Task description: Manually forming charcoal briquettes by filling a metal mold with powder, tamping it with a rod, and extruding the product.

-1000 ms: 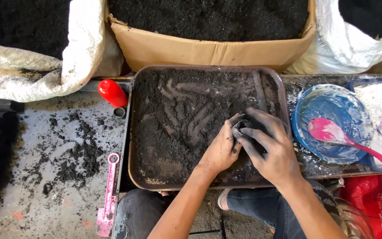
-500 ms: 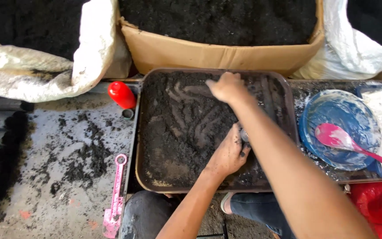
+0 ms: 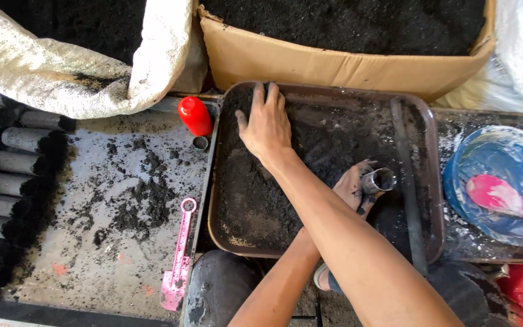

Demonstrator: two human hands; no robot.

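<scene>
A dark metal tray point(image 3: 422, 115) holds a layer of black powder point(image 3: 334, 133). My right hand point(image 3: 266, 124) reaches across to the tray's far left corner and lies flat on the powder, fingers spread, holding nothing. Its forearm crosses over my left arm. At the tray's right middle, my left hand point(image 3: 351, 186), black with powder, grips a small grey tube point(image 3: 379, 180). The tube's open end faces up and to the right. A long dark rod point(image 3: 408, 181) lies along the tray's right side.
A cardboard box point(image 3: 310, 60) of black powder stands behind the tray, a white sack point(image 3: 62, 72) to its left. Left of the tray are a red bottle point(image 3: 195, 115), a pink tool point(image 3: 180, 260) and stacked tubes point(image 3: 7, 181). A blue bowl point(image 3: 516, 163) with a pink spoon point(image 3: 494, 194) sits right.
My right hand has left the tube and moved up and left across the tray to its far left corner. My left hand keeps hold of the tube.
</scene>
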